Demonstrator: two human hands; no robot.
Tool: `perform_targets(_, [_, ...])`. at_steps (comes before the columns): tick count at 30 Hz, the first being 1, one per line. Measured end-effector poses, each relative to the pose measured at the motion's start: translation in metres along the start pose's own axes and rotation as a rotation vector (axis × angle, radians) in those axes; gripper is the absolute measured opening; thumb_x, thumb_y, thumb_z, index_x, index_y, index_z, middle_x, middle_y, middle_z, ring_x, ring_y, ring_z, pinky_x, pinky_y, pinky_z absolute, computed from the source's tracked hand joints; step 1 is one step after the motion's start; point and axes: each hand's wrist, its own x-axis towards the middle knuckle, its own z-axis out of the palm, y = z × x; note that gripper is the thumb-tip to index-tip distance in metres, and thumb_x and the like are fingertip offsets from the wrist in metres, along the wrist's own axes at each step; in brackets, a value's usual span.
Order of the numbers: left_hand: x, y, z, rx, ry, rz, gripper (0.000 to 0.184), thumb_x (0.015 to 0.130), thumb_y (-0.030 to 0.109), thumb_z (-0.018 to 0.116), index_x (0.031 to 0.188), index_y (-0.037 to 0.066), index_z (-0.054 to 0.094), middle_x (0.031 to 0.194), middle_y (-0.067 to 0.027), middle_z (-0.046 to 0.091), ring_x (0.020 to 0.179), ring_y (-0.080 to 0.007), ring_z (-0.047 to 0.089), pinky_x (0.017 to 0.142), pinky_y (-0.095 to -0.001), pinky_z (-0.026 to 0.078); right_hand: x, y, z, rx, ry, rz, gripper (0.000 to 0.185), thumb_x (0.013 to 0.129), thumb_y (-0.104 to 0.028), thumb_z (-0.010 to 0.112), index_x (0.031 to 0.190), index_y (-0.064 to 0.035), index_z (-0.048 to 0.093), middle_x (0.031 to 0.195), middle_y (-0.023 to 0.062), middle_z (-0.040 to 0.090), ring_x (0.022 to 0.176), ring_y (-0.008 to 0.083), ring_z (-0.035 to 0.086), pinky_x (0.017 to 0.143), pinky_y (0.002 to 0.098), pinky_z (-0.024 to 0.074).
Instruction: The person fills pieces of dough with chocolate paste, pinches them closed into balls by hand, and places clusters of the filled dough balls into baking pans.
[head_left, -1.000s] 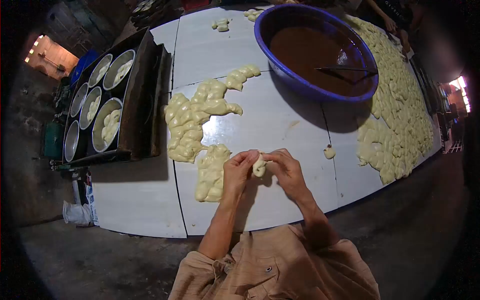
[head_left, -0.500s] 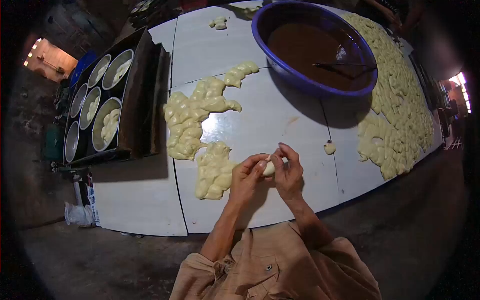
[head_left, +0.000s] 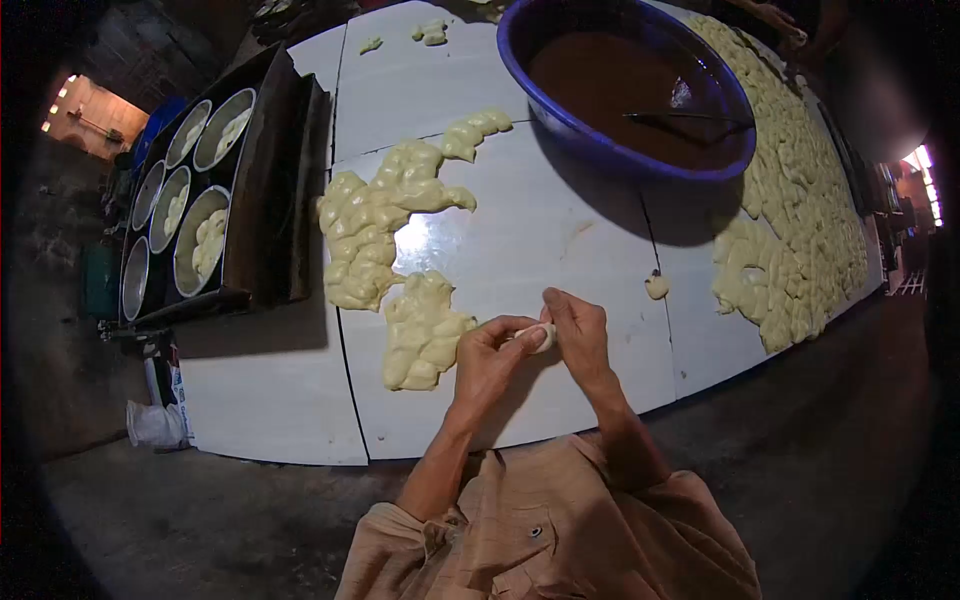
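Observation:
Near the table's front edge, both my hands close around a small pale piece of dough (head_left: 545,338). My left hand (head_left: 487,358) grips it from the left, thumb on top. My right hand (head_left: 582,342) pinches its right side; its curled fingers partly hide the dough. Just left of my hands lies a patch of pale yellow dough lumps (head_left: 422,340), and a larger patch (head_left: 370,235) spreads behind it. A small lump with a dark spot (head_left: 656,287) sits alone to the right.
A purple tub (head_left: 530,95) of brown liquid (head_left: 610,90), with a dark stick, stands at the back. Many dough lumps (head_left: 790,210) cover the table's right side. At left, a dark tray (head_left: 262,200) holds round metal tins (head_left: 200,240). Another person's hand (head_left: 775,18) shows at top right.
My right hand has shifted slightly around the dough, which is now mostly covered by my fingers. The view has moved a little. Another small dough bit shows at the back.

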Motion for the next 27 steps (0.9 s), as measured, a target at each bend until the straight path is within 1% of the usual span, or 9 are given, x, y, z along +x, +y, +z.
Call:
perform_targets(2, [0.000,-0.007,-0.001,-0.137,0.029,-0.066,0.024,0.094,0.016,0.071,0.106,-0.005,0.070,0.092,-0.0073,0.071,0.076,-0.0091,0.063,0.069,-0.0233,0.051,-0.014,-0.017,-0.012,0.103,-0.080,0.050,0.029,0.097,-0.026,0.067,0.110,-0.0002,0.069,0.081,0.0110,0.066,0.068,0.0134,0.060,0.062,0.0309,0.0499])
perform_targets(3, [-0.005,-0.002,0.004,-0.259,0.039,-0.126,0.022,0.095,0.015,0.070,0.105,-0.005,0.071,0.093,-0.0080,0.071,0.076,-0.0095,0.064,0.068,-0.0237,0.052,-0.023,-0.016,-0.017,0.117,-0.161,-0.034,0.034,0.096,-0.021,0.068,0.125,-0.0047,0.063,0.107,0.0141,0.067,0.087,0.0194,0.067,0.075,0.0320,0.0553])
perform_targets(6, [-0.013,-0.009,0.000,-0.119,0.019,-0.146,0.024,0.099,0.019,0.064,0.111,-0.001,0.068,0.092,-0.0119,0.072,0.076,-0.0148,0.068,0.064,-0.0285,0.053,-0.043,0.002,-0.030,-0.167,-0.336,-0.382,0.031,0.093,-0.015,0.070,0.121,-0.0044,0.066,0.116,0.0145,0.066,0.096,0.0224,0.069,0.080,0.0325,0.0569])
perform_targets(8, [-0.023,-0.002,-0.001,0.158,0.029,-0.185,0.027,0.100,0.022,0.062,0.117,0.002,0.066,0.094,-0.0147,0.072,0.075,-0.0183,0.071,0.062,-0.0301,0.053,-0.050,0.013,-0.036,-0.110,-0.352,-0.198,0.030,0.091,-0.009,0.071,0.120,-0.0037,0.066,0.114,0.0148,0.067,0.097,0.0277,0.069,0.083,0.0349,0.0562])
perform_targets(9, [-0.029,-0.010,-0.006,0.723,0.125,0.449,0.034,0.100,0.026,0.062,0.127,0.006,0.062,0.093,-0.0170,0.074,0.072,-0.0214,0.073,0.062,-0.0317,0.054,-0.050,0.018,-0.038,-0.140,-0.347,-0.191,0.029,0.090,-0.010,0.071,0.118,-0.0033,0.067,0.113,0.0150,0.067,0.097,0.0291,0.069,0.084,0.0364,0.0555])
perform_targets(12, [-0.056,-0.008,-0.030,0.511,0.176,0.043,0.033,0.098,0.024,0.065,0.126,0.007,0.064,0.088,-0.0163,0.074,0.067,-0.0204,0.073,0.062,-0.0310,0.054,-0.047,0.011,-0.034,-0.431,-0.217,-0.376,0.027,0.089,-0.013,0.072,0.113,-0.0017,0.067,0.109,0.0159,0.068,0.096,0.0314,0.068,0.085,0.0389,0.0540])
perform_targets(16, [-0.082,-0.018,-0.076,0.698,0.544,0.312,0.018,0.089,0.015,0.076,0.103,0.005,0.072,0.086,-0.0122,0.072,0.069,-0.0178,0.070,0.061,-0.0285,0.053,-0.041,0.006,-0.013,-0.369,-0.037,-0.316,0.030,0.087,-0.019,0.074,0.110,-0.0005,0.068,0.106,0.0156,0.068,0.096,0.0335,0.065,0.085,0.0409,0.0521])
perform_targets(22, [-0.080,-0.022,-0.092,0.802,0.548,0.398,0.016,0.085,0.013,0.078,0.097,0.003,0.071,0.093,-0.0101,0.068,0.066,-0.0199,0.066,0.057,-0.0306,0.052,-0.010,-0.026,0.064,-0.629,-0.183,-0.418,0.035,0.087,-0.032,0.073,0.106,-0.0032,0.068,0.098,0.0124,0.064,0.093,0.0315,0.062,0.077,0.0426,0.0486])
perform_targets(27, [-0.041,-0.001,-0.109,0.935,0.418,0.561,0.029,0.083,0.008,0.070,0.112,0.008,0.067,0.110,-0.0101,0.066,0.105,-0.0309,0.062,0.086,-0.0412,0.052,-0.003,-0.022,0.096,-0.607,-0.251,-0.419,0.032,0.088,-0.031,0.071,0.100,-0.0018,0.063,0.093,0.0145,0.064,0.091,0.0332,0.062,0.077,0.0458,0.0477])
